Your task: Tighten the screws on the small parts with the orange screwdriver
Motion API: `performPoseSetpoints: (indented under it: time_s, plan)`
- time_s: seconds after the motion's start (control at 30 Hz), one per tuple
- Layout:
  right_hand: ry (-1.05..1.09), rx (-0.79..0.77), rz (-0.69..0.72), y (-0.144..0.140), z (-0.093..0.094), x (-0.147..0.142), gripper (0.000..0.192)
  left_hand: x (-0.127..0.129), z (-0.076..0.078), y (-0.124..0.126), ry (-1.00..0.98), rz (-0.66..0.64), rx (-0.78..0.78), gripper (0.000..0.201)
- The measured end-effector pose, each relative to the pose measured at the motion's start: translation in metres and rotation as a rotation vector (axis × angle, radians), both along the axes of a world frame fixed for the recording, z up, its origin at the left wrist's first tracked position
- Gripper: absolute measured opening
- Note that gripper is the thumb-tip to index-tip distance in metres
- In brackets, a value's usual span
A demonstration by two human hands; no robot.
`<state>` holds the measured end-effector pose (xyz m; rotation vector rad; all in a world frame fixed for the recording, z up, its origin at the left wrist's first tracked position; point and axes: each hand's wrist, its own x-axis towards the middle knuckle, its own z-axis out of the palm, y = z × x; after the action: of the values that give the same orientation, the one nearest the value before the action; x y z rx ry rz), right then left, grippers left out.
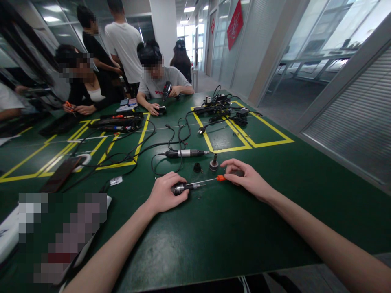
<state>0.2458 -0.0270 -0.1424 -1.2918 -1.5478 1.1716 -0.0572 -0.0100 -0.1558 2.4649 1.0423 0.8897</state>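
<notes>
My left hand (168,191) is wrapped round a dark cylindrical tool part (180,188) with a thin metal end pointing right. In my right hand (242,179) is a screwdriver (220,178) with an orange-and-dark handle; its thin shaft points left and its tip meets or overlaps the cylindrical part, though I cannot tell exactly where. Just beyond my hands stand a round metal part with an upright stem (214,164) and a small black cone-shaped piece (197,167). Behind them lies a corded electric screwdriver (185,153) in black and silver.
Black cables (152,143) trail across the green table (244,240). A heap of cords and plugs (218,106) sits at the far right, and a black tool tray (117,122) at the far left. Across the table a person (165,79) holds a power drill. A phone-like slab (62,173) lies left.
</notes>
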Motion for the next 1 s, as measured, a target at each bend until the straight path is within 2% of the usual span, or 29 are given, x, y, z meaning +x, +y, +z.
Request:
performPoseSetpoints:
  time_s: [0.23, 0.37, 0.5, 0.7, 0.83, 1.0]
  plan:
    - [0.003, -0.075, -0.036, 0.000, 0.000, -0.003, 0.040, 0.001, -0.001, 0.001, -0.041, -0.004, 0.005, 0.010]
    - [0.111, -0.112, -0.066, 0.001, 0.000, -0.003, 0.043, 0.001, 0.000, 0.001, -0.109, 0.021, -0.010, 0.010]
    - [0.249, -0.034, -0.112, 0.002, 0.001, -0.004, 0.047, 0.004, 0.000, 0.000, -0.151, 0.039, -0.050, 0.011]
    - [0.438, 0.102, -0.205, 0.000, 0.007, -0.008, 0.049, 0.017, 0.000, -0.009, -0.167, -0.018, -0.126, 0.013]
    - [0.420, 0.265, -0.215, 0.001, 0.029, -0.012, 0.046, 0.025, -0.006, -0.016, -0.217, -0.047, -0.124, 0.019]
    - [0.119, 0.582, -0.082, 0.009, 0.081, -0.033, 0.041, 0.031, -0.015, -0.018, -0.302, -0.053, -0.129, 0.023]
